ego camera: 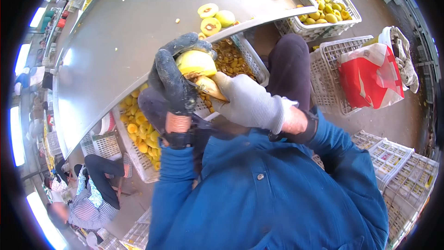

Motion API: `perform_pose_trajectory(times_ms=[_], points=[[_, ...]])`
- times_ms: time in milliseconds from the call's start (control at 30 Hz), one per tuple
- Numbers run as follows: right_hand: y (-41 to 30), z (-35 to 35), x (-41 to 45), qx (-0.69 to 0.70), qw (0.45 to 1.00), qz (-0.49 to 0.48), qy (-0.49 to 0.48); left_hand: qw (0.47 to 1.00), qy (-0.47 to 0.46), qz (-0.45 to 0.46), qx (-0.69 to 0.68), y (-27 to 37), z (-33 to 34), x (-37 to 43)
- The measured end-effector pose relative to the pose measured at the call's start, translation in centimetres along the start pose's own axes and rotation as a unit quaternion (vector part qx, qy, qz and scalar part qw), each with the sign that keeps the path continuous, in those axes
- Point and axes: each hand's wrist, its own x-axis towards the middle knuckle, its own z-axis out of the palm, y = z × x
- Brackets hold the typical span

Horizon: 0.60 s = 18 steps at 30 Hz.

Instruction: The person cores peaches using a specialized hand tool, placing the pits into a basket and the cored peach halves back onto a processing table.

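My left hand [173, 73], in a dark coated glove, holds a halved yellow peach [196, 64] with its cut side turned down towards me. My right hand [242, 99], in a pale knit glove, grips the wooden handle of a pitting tool [210, 87]. The tool's metal end meets the lower side of the fruit; its tip is hidden. Just beyond my hands, peach halves with brown pit cavities [210, 26] and a rounded yellow-green peach piece [225, 18] lie at the edge of the metal table [114, 17].
Below the table edge, one crate [255, 59] holds brown pit pieces and another [138, 166] yellow peach halves. A crate of peaches [357, 17] stands upper right, near a red and white bag [369, 76]. Stacked crates [392, 159] stand lower right. Another person [93, 211] sits lower left.
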Motion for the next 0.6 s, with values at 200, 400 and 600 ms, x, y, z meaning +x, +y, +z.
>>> perform_pose_trajectory(times_ms=[200,400,600], points=[[3.1,2.2,1.1,-0.016,0.998,-0.052,0.022,0.949,0.180,-0.084,-0.244,-2.8,1.5,-1.0],[4.4,2.2,2.2,0.295,0.934,0.063,-0.193,0.953,0.083,-0.114,-0.268,-3.5,0.2,-1.4],[7.1,6.4,3.8,-0.076,0.994,-0.074,0.029,0.884,0.204,-0.150,-0.392,-10.6,-3.8,-2.9]])
